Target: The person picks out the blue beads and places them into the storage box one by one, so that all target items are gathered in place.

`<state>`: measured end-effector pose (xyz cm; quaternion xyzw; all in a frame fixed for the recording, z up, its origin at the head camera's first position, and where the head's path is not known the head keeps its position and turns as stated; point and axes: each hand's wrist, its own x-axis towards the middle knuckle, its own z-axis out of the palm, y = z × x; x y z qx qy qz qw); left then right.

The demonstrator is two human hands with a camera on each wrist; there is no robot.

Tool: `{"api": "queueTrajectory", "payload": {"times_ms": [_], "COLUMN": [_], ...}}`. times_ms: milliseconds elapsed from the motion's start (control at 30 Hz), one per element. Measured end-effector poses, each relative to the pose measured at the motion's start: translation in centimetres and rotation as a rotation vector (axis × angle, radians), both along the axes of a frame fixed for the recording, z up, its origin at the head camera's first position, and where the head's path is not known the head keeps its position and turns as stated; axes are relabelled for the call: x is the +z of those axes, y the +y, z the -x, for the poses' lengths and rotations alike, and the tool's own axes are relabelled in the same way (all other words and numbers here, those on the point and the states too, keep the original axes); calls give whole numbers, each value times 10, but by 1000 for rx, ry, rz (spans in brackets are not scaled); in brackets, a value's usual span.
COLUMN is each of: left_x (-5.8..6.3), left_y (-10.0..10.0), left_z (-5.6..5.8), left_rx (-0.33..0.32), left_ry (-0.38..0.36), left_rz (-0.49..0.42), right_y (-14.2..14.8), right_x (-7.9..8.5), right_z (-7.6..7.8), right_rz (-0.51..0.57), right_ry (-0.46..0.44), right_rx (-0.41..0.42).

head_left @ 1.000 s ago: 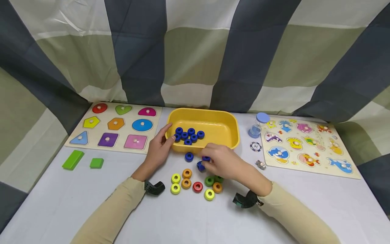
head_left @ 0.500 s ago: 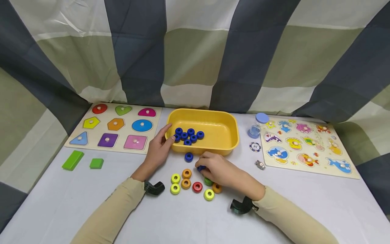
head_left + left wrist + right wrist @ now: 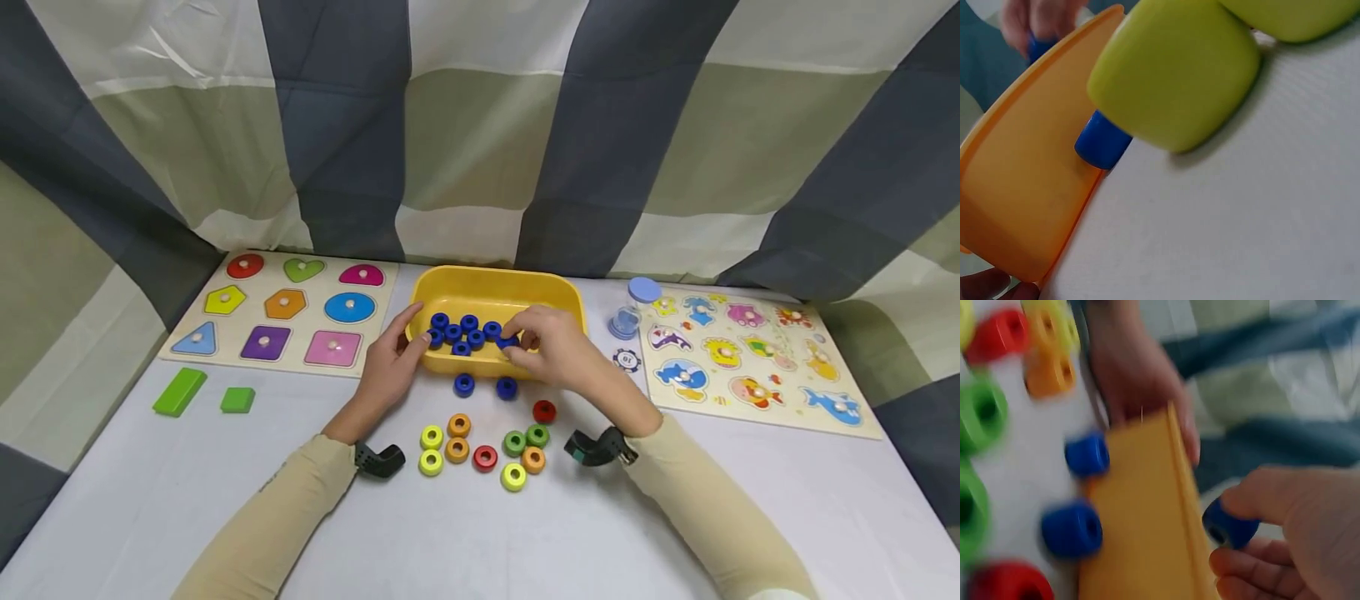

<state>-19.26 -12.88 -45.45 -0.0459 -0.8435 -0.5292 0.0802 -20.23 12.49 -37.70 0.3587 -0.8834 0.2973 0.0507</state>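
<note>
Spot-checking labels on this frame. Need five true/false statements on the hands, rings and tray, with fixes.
1. The right grip pinches a blue ring. True.
2. The left grip rests away from the yellow tray. False: it holds the tray's left end.
3. Two more blue rings sit outside the tray, near its front wall. True.
4. A red ring lies in the tray. False: both visible red rings are on the table.
5. The sea-animal board is right of the tray. True.
</note>
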Motion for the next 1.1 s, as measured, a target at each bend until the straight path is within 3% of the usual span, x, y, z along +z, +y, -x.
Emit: {"api": "queueTrajectory", "payload": {"times_ms": [100,233,400,667,800,967,1100], "left_x": [-1,-4,-2,0,0,0,2], "left_y": [0,0,0,0,0,0,0], "left_z": [0,0,-1,-1,-1,-1,0], "left_rx": [3,-1,-5,-5,-7,-15,-11], "left_ry": [-6,-2,11,8,2,-10,-9], "left_rz": [-2,-10,-9,-5,-16,-20,-19], "right_y": [2,3,-7,-13,-9,-5,-3], "right_x": [-7,-20,-26,-28,-20,-3,-5], "right_z": [26,48,56,59,47,6,-28], "right_rz": [-127,-233,-215,-156,-41,112,23], "right_ry": [-118,-256,-334,-333,-243,3,75], "right_rx": [-95,-123,-145,-162,-176,-63,48]}}
